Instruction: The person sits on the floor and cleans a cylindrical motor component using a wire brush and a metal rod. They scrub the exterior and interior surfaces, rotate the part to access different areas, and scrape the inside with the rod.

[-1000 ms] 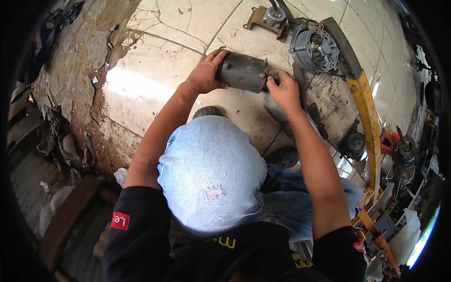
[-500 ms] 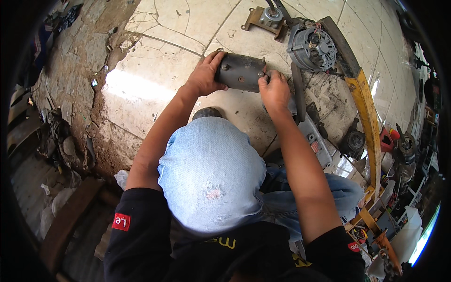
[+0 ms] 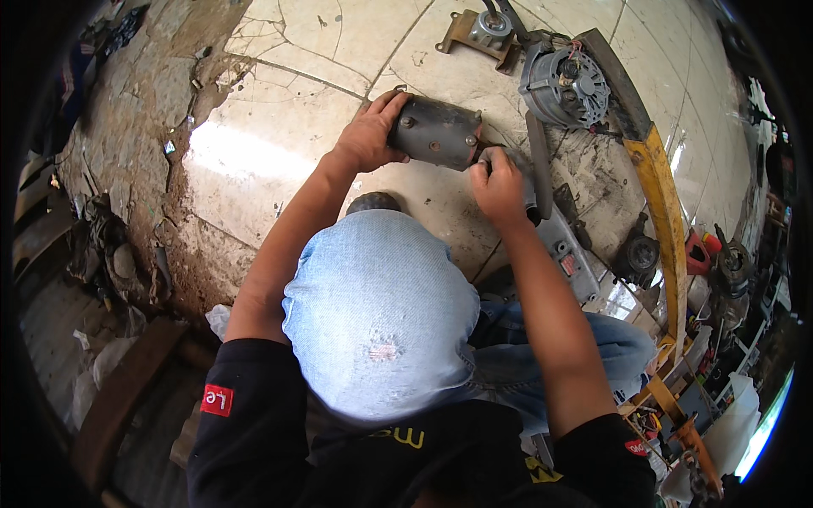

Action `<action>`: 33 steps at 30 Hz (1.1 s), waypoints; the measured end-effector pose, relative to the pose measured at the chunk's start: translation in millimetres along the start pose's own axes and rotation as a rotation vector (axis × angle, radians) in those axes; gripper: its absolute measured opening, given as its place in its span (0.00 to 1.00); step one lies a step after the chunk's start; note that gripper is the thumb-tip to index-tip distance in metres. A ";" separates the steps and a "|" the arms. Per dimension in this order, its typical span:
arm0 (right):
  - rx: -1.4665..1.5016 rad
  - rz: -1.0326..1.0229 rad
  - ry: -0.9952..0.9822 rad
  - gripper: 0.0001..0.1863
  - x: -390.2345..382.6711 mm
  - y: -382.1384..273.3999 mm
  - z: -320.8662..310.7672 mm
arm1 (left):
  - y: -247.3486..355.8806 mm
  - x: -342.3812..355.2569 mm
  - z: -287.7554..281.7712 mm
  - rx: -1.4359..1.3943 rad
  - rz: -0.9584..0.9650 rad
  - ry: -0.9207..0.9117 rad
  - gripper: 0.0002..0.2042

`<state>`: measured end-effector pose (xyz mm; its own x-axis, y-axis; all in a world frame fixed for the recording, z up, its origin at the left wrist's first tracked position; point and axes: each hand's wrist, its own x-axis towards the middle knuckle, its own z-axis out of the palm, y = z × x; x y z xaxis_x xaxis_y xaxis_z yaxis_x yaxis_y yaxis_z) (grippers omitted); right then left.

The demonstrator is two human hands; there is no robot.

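cylinder [image 3: 436, 129], dark and metal, lies on its side at the tiled floor [image 3: 406, 63], just beyond the bent knee [image 3: 381, 288]; whether it rests on the tiles or is held barely above them i cannot tell. left hand [image 3: 373, 134] grasps its left end, fingers over the top and thumb below. right hand [image 3: 498, 188] has its fingers curled at the right rim; whether they pinch some small part is hidden. as for progress, bolts [image 3: 407, 122] already sit in the wall, while one round hole [image 3: 434, 146] is bare. no cap shows on the right end, so that end looks unfinished; the left end is covered. alternator [image 3: 566, 86] and bracket [image 3: 478, 35] lie apart, untouched, near the yellow bar [image 3: 657, 190].
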<state>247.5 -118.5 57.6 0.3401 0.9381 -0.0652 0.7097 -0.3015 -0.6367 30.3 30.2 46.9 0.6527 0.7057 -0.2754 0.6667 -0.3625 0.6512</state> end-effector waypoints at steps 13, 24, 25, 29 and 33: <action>0.408 0.494 -0.148 0.15 13.0 -25.9 -4.9 | -0.9 -18.4 15.8 0.075 0.100 0.111 0.52; 0.792 0.736 -0.197 0.11 -28.6 -37.4 5.7 | -29.2 -60.6 23.5 0.020 0.295 0.205 0.43; 0.802 0.734 -0.197 0.11 -32.5 -34.7 9.3 | -29.3 -63.5 22.4 -0.054 0.277 0.250 0.42; 0.826 0.740 -0.176 0.10 -43.4 -31.2 18.9 | -19.8 -60.8 21.3 -0.740 -0.171 0.187 0.46; 0.818 0.721 -0.149 0.09 -46.3 -30.0 24.3 | -21.1 -52.8 15.3 -0.244 -0.041 -0.034 0.59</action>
<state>195.4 -148.7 61.0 0.3940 0.6145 -0.6835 -0.2676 -0.6347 -0.7249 -12.8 -8.7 36.9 0.6411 0.6946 -0.3264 0.5895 -0.1733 0.7889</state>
